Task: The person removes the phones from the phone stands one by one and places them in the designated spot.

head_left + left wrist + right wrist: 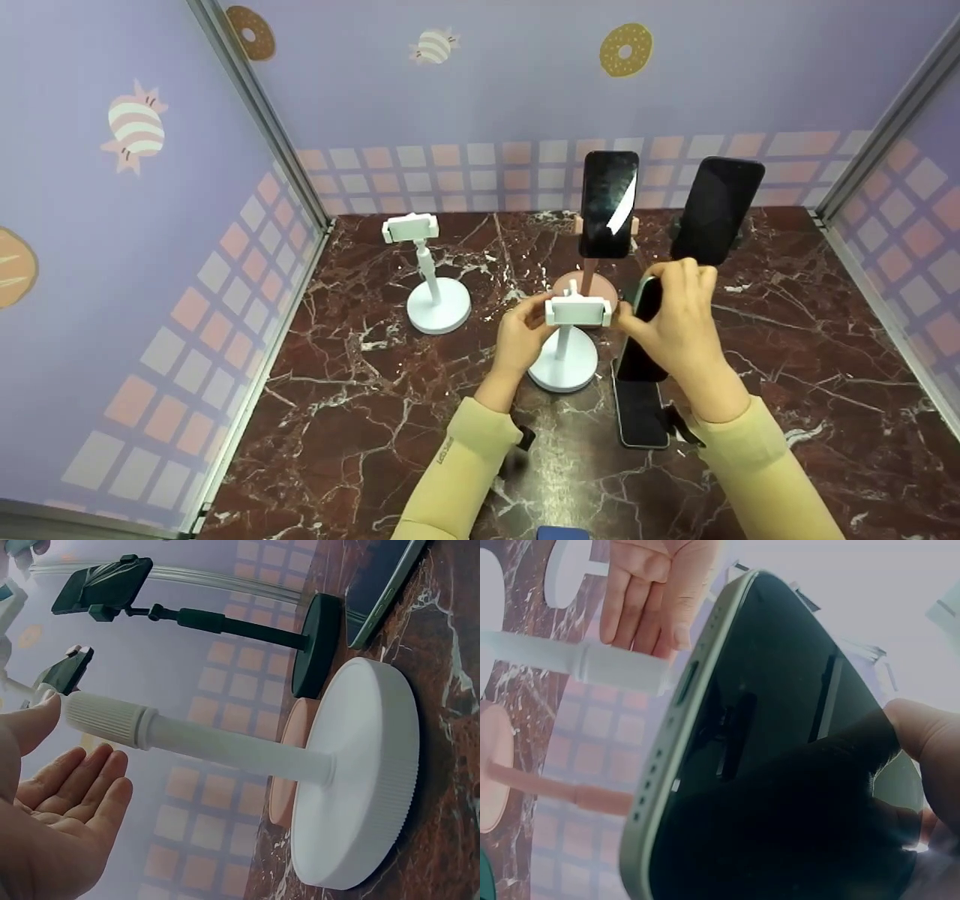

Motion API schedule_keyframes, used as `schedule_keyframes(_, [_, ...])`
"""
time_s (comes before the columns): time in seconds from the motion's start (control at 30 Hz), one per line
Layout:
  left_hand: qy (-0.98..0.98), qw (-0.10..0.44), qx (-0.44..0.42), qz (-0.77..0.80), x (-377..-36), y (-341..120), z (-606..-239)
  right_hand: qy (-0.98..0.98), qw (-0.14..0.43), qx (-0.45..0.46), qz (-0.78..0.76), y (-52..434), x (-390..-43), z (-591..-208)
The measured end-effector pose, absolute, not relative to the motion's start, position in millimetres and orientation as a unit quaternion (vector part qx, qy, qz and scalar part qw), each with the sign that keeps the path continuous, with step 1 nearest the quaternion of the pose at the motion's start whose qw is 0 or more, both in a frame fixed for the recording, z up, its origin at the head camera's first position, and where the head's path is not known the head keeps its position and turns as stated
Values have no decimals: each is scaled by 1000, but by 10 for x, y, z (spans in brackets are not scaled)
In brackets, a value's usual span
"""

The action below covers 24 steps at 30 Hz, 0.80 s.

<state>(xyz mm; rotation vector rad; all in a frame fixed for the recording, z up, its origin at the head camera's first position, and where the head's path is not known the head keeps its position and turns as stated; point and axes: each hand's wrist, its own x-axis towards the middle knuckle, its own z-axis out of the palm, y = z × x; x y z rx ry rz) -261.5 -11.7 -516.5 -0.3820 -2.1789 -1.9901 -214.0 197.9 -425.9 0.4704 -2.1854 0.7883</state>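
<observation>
A white phone stand (564, 367) with a round base stands upright near the middle of the table, its clamp (577, 311) on top. My left hand (521, 334) is beside this clamp, its fingers loosely extended; in the left wrist view the thumb (37, 724) lies by the stand's neck, and whether it touches cannot be told. My right hand (679, 319) grips a smartphone (636, 360) with a pale green edge, held tilted just right of the stand. In the right wrist view its dark screen (772, 742) fills much of the picture.
Another phone (643, 420) lies flat below the held one. Behind are a pink stand (590, 270) bearing a phone (609, 202) and a dark stand (255, 634) bearing another phone (718, 210). A second white stand (439, 306) is leftward; a blue object (562, 533) shows at the bottom edge.
</observation>
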Motion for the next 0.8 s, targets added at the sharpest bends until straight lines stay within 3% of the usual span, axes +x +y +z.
schedule_keyframes(0.57, [-806, 125, -122, -566, -2654, 22, -5226, -860, 386, 159, 295, 2265, -2180, -4679])
schedule_keyframes(0.8, [-813, 155, -114, -550, -2643, 36, -5224, -880, 360, 145, 273, 2412, -2229, -4906])
